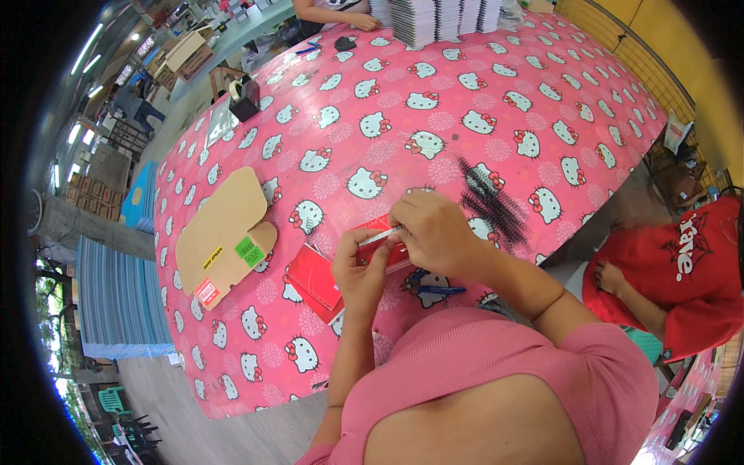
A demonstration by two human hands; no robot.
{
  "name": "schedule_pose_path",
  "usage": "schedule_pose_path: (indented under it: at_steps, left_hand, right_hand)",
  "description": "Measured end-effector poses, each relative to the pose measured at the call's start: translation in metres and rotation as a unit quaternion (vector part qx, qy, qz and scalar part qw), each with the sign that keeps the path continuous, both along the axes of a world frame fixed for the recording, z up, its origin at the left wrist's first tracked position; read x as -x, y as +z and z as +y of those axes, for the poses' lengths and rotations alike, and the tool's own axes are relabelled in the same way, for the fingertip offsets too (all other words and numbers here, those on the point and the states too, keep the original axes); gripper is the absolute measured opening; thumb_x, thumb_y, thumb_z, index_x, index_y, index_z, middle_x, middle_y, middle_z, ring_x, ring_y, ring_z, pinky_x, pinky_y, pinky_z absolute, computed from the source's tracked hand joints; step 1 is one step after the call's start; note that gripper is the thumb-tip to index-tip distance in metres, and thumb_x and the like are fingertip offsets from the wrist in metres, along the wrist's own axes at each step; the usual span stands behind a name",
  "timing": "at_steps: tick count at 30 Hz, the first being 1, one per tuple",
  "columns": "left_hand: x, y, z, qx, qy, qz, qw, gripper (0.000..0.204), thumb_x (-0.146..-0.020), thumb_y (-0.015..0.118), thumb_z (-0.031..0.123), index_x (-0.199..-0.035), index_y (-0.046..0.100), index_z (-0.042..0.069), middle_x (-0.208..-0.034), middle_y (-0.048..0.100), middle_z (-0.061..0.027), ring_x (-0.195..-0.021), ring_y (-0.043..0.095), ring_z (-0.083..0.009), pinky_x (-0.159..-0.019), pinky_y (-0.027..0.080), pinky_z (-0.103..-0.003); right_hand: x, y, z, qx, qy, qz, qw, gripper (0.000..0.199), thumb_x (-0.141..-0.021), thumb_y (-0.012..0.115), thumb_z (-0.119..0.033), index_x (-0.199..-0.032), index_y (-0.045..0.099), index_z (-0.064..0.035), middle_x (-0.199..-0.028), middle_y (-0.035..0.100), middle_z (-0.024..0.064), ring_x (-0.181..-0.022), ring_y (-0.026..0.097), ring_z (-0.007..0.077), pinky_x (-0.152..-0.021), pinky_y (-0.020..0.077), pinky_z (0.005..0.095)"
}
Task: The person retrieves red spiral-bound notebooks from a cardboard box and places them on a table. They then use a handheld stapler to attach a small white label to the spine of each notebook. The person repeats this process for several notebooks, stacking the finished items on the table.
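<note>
Both my hands work close together over the near edge of the table. My left hand (361,266) grips a small red notebook (377,225) with a white edge, its thumb and fingers closed on the end. From the right, my right hand (432,227) bends over the same notebook, its fingertips pinched at the white edge; they hide much of it. Below and left of my left hand lies another red notebook (314,280), with a row of binding along one edge. A pile of black coiled binding wires (494,203) lies to the right of my right hand.
A flat brown cardboard piece (221,232) with stickers lies left. A blue tool (442,291) rests near my body. Farther back stand a tape dispenser (244,98) and stacks of paper (434,19), beside another person's arm. A person in red (674,279) sits at right.
</note>
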State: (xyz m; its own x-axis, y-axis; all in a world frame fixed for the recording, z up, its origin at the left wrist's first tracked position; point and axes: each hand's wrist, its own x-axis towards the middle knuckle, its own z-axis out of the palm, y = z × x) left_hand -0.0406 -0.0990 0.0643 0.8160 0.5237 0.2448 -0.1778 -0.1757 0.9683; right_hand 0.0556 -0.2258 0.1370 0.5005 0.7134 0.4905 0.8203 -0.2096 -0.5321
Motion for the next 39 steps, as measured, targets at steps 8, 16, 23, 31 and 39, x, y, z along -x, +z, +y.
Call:
schedule_pose_path:
  at_steps: [8, 16, 23, 31, 39]
  left_hand:
    - [-0.002, -0.001, 0.001, -0.006, 0.0, -0.034, 0.999, 0.02, -0.076, 0.07, -0.004, -0.094, 0.061, 0.001, -0.094, 0.059, -0.0059, -0.084, 0.058, -0.013, -0.075, 0.046, -0.025]
    - [-0.002, 0.006, 0.0, 0.048, -0.047, -0.017, 0.998, 0.029, -0.078, 0.066, -0.008, -0.104, 0.056, 0.0, -0.101, 0.059, -0.0059, -0.094, 0.06, -0.0141, -0.081, 0.05, -0.026]
    - [-0.003, 0.009, 0.0, 0.076, -0.062, -0.031, 0.995, 0.041, -0.081, 0.063, -0.008, -0.117, 0.048, 0.001, -0.104, 0.056, -0.0076, -0.094, 0.06, -0.014, -0.08, 0.05, -0.025]
    - [-0.003, 0.002, 0.002, 0.127, -0.01, -0.052, 0.991, 0.042, -0.08, 0.061, -0.011, -0.117, 0.043, 0.002, -0.105, 0.053, -0.0092, -0.096, 0.059, -0.0153, -0.081, 0.052, -0.026]
    - [0.004, 0.005, 0.004, 0.135, -0.017, -0.054, 0.989, 0.035, -0.082, 0.062, -0.007, -0.11, 0.044, 0.002, -0.107, 0.055, -0.0106, -0.094, 0.058, -0.0139, -0.078, 0.05, -0.023]
  right_hand:
    - [-0.007, 0.02, -0.016, 0.076, -0.006, -0.038, 0.996, 0.01, -0.075, 0.062, -0.011, -0.079, 0.057, -0.0027, -0.077, 0.057, 0.0118, -0.079, 0.057, 0.0306, -0.068, 0.0451, 0.0403]
    - [-0.025, 0.017, -0.005, 0.31, 0.085, -0.043, 0.946, 0.027, -0.073, 0.068, -0.026, -0.087, 0.061, -0.0033, -0.079, 0.061, 0.0132, -0.081, 0.061, 0.0313, -0.069, 0.0485, 0.0406]
    - [-0.021, 0.03, 0.01, 0.378, 0.128, 0.004, 0.917, 0.029, -0.072, 0.068, -0.026, -0.089, 0.061, -0.004, -0.078, 0.062, 0.0148, -0.079, 0.06, 0.0314, -0.07, 0.0479, 0.04]
    - [-0.019, 0.029, 0.013, 0.317, 0.119, -0.021, 0.941, 0.026, -0.074, 0.066, -0.028, -0.085, 0.062, -0.0042, -0.075, 0.063, 0.0164, -0.076, 0.062, 0.0332, -0.066, 0.0475, 0.0439]
    - [-0.02, 0.027, 0.019, 0.331, 0.14, -0.005, 0.933, 0.028, -0.072, 0.067, -0.03, -0.078, 0.064, -0.0022, -0.07, 0.061, 0.0165, -0.071, 0.062, 0.0348, -0.062, 0.0478, 0.0444]
